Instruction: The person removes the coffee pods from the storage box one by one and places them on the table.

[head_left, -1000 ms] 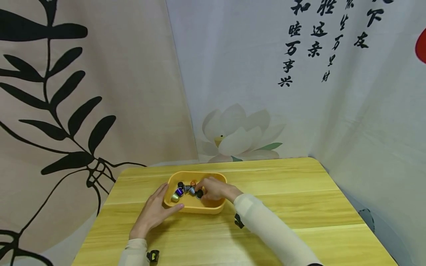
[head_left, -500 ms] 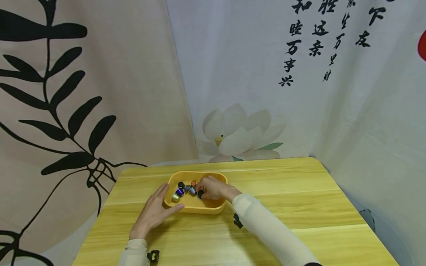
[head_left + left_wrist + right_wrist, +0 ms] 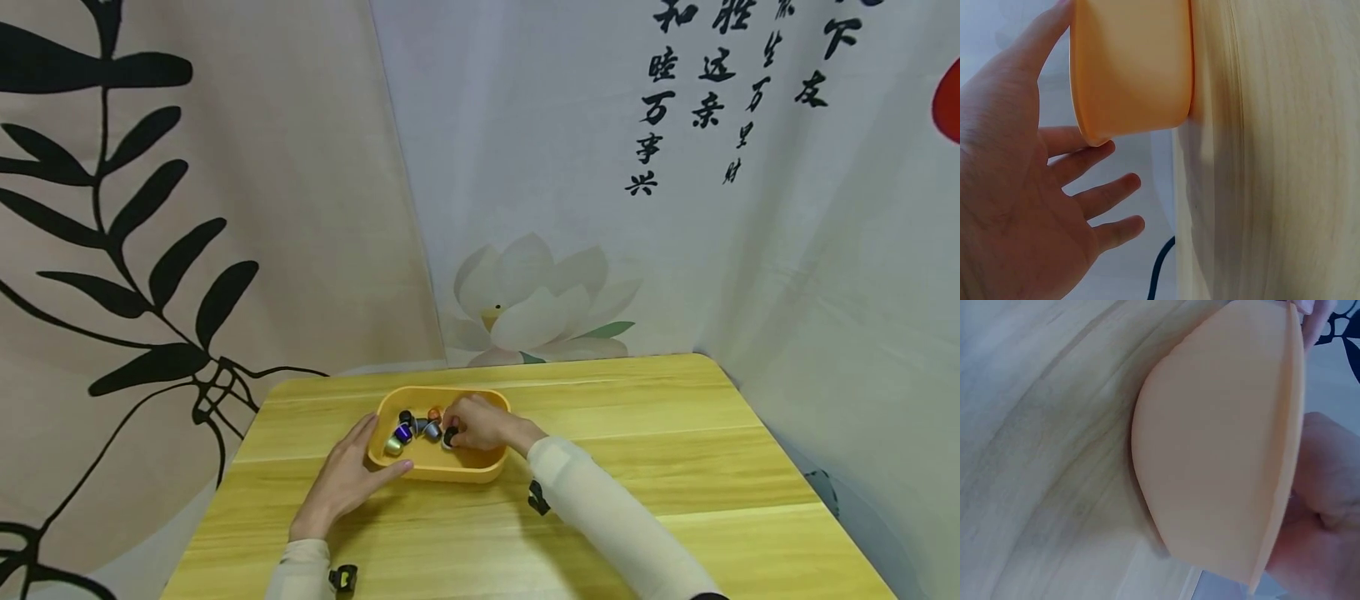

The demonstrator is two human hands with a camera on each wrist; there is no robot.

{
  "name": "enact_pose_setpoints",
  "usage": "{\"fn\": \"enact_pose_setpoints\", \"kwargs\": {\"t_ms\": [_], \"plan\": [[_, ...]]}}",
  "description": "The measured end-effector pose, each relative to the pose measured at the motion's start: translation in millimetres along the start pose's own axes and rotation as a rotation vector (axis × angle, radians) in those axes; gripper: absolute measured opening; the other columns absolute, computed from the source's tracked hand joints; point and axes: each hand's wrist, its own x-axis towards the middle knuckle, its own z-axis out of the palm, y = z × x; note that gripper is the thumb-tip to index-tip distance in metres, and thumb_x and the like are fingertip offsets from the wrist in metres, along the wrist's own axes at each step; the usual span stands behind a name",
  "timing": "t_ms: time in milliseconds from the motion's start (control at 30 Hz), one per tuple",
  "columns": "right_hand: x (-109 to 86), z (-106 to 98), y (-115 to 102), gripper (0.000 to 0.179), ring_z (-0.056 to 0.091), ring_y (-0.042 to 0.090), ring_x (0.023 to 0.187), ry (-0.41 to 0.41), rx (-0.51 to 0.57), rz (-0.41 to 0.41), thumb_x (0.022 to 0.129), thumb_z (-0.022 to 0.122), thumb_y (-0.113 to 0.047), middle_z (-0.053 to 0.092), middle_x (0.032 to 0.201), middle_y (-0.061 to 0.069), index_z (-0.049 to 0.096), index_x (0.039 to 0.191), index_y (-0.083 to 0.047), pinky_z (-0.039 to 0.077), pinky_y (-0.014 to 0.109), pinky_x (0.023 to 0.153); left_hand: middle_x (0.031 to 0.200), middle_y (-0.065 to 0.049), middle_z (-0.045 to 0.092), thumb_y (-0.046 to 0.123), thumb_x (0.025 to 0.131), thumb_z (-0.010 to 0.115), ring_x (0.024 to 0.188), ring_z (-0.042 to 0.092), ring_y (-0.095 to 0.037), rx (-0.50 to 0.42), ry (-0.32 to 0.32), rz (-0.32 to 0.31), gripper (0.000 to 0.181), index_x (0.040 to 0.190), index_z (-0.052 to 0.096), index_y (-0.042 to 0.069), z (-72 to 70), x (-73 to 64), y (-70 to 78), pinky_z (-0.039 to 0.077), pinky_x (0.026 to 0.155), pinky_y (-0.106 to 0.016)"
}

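A yellow-orange plastic tray [image 3: 450,476] stands on the table with several small coffee capsules inside. My left hand [image 3: 345,479] rests against its left end, thumb along the front rim and fingers extended; the left wrist view shows those fingers straight beside the tray wall. Inside the right half, my right hand [image 3: 480,422] pinches a black capsule [image 3: 450,437]; its fingertips are partly hidden. Left of it lie a blue-grey capsule [image 3: 432,430], a purple capsule [image 3: 403,433], a light green capsule [image 3: 393,446] and another black capsule [image 3: 406,417]. An orange capsule [image 3: 434,413] lies behind.
The wooden table [image 3: 645,483] extends around the tray on all sides. Behind it hangs a printed cloth [image 3: 540,167] with a plant, a lotus and characters. In the left wrist view, a dark curved line [image 3: 1160,265] shows beyond the table edge.
The black capsule at my right fingertips has turned slightly, showing more of its pale rim. My left hand keeps its place on the tray.
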Motion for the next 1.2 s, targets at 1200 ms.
{"fn": "enact_pose_setpoints", "kwargs": {"t_ms": [1200], "plan": [[-71.2,-47.1,-3.5,0.027,0.081,0.014,0.099,0.200,0.748,0.103,0.109,0.078,-0.020,0.082,0.125,0.016,0.074,0.131,-0.006,0.067,0.063,0.100,0.189,-0.025,0.017,0.071,0.099,0.076,0.171,0.026,-0.057,0.000,-0.020,0.000,0.121,0.179,0.021,-0.001,0.0,-1.6,0.6,0.029,0.135,-0.077]]}}
